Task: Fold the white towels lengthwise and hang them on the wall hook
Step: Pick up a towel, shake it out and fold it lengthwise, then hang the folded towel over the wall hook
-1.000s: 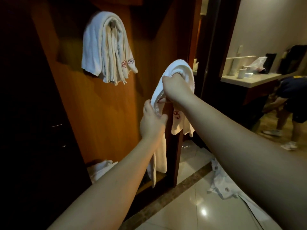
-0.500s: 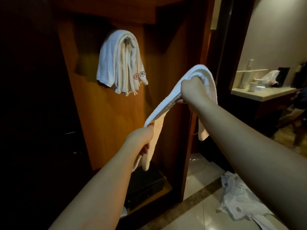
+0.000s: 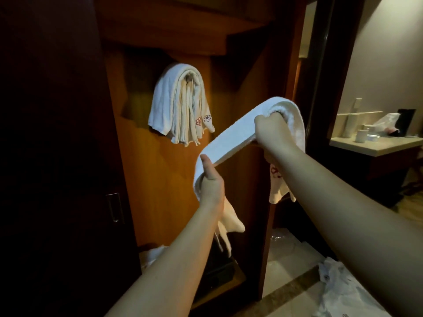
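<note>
A folded white towel is held stretched between the two hands: its upper bend is gripped by the right hand, and the left hand is closed round it lower down, with both loose ends left hanging. The stack of hung towels is already draped thickly over the wall hook, just left of the held towel. If the towel is laid over that crowded hook carelessly, it could slide off, or the lengthwise fold could be lost as the grip is released.
</note>
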{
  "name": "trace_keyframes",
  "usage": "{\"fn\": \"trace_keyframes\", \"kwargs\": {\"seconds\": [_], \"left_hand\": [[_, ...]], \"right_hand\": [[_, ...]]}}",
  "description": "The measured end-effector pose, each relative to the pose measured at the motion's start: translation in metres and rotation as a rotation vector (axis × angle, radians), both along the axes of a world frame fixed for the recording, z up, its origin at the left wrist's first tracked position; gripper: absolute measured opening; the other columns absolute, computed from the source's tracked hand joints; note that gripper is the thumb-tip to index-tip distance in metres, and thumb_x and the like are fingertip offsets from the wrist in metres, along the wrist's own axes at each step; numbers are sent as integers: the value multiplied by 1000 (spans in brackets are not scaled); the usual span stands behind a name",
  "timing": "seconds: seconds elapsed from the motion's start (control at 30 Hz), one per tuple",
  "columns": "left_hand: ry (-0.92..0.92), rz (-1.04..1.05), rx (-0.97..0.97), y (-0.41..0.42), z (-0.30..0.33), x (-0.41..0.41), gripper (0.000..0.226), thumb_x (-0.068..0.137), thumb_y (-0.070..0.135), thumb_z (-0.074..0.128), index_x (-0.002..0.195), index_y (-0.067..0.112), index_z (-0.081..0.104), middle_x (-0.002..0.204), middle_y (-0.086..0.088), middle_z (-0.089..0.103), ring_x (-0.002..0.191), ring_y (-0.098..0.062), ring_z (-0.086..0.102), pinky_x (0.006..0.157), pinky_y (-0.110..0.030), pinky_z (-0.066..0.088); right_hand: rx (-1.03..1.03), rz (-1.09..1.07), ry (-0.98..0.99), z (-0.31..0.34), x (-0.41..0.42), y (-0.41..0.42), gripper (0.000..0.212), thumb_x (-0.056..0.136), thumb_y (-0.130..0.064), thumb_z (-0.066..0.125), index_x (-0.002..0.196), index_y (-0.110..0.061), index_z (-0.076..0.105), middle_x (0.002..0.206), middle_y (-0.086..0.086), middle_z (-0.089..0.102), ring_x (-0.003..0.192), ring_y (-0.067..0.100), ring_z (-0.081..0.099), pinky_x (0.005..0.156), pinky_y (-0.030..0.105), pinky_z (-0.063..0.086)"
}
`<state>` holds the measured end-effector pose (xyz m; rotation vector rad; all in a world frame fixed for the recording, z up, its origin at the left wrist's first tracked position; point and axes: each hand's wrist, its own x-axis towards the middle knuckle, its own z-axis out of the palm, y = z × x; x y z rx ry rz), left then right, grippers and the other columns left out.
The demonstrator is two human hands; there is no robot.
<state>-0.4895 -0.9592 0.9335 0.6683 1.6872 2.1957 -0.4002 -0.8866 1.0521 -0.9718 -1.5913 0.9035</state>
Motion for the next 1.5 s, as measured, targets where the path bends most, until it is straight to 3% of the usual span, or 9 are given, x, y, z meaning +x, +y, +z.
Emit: {"fn": "trace_keyframes", "kwargs": {"seconds": [0.13, 0.33, 0.57, 0.73, 0.93, 1.07, 1.17, 1.37, 1.5], "left_hand": [[349, 268, -203, -16, 11, -20, 85, 78, 84, -5, 58, 25, 54, 42, 14, 54, 48, -2, 51, 49, -14, 31], [316, 188, -133, -17, 42, -62, 60, 100, 63, 35, 133, 19, 57, 86, 20, 54, 79, 4, 51, 72, -12, 38], [453, 353, -228, -8, 92, -108, 48, 98, 50, 45, 61, 23, 58, 60, 7, 59, 62, -7, 53, 53, -22, 32], [523, 343, -172, 12, 124, -145, 32, 99, 37, 48, 78, 19, 65, 75, 3, 64, 74, -11, 58, 59, -25, 36], [680, 409, -186, 61, 158, -204, 47, 98, 43, 48, 58, 20, 54, 51, 5, 48, 53, -15, 49, 52, -25, 31], [630, 408, -144, 87, 180, -250, 47, 96, 42, 51, 54, 21, 51, 43, 7, 44, 50, -12, 47, 50, -24, 29], [561, 386, -73, 106, 194, -281, 44, 96, 40, 53, 56, 21, 52, 49, 7, 51, 54, -13, 50, 53, -26, 38], [516, 361, -77, 147, 227, -343, 46, 96, 52, 45, 77, 17, 67, 81, -3, 68, 89, -26, 63, 86, -42, 53], [509, 436, -126, 185, 254, -389, 59, 95, 65, 36, 72, 15, 56, 82, 0, 61, 96, -28, 57, 85, -36, 40]], "right_hand": [[95, 37, -61, -12, 5, 9, 21, 91, -24, 49, 75, -13, 57, 60, -3, 48, 57, 16, 48, 55, 30, 33], [157, -15, -163, -9, 10, 33, 48, 101, -51, 45, 89, -8, 62, 75, -1, 61, 74, 16, 59, 59, 30, 34], [249, -6, -299, 1, -19, 79, 71, 105, -57, 28, 133, 0, 61, 135, 16, 61, 124, 29, 50, 81, 26, 22], [255, 63, -209, 20, -53, 121, 57, 107, -51, 31, 122, -10, 68, 110, 10, 68, 106, 32, 63, 87, 32, 39], [85, 99, 129, 36, -108, 181, 44, 80, -74, 52, 96, -38, 72, 82, -10, 75, 84, 14, 73, 80, 35, 54], [40, 223, 98, 57, -155, 216, 56, 75, -81, 51, 97, -35, 74, 96, -1, 76, 90, 17, 72, 82, 37, 54], [112, 295, 36, 73, -183, 242, 72, 72, -85, 46, 108, -28, 71, 116, 7, 72, 112, 27, 67, 107, 51, 46], [400, 274, -25, 123, -235, 287, 45, 107, -47, 36, 131, -18, 61, 136, 11, 61, 132, 27, 53, 117, 43, 33], [210, 385, 74, 161, -281, 338, 72, 96, -71, 37, 140, -17, 57, 142, 9, 58, 131, 27, 55, 111, 41, 41]]}}
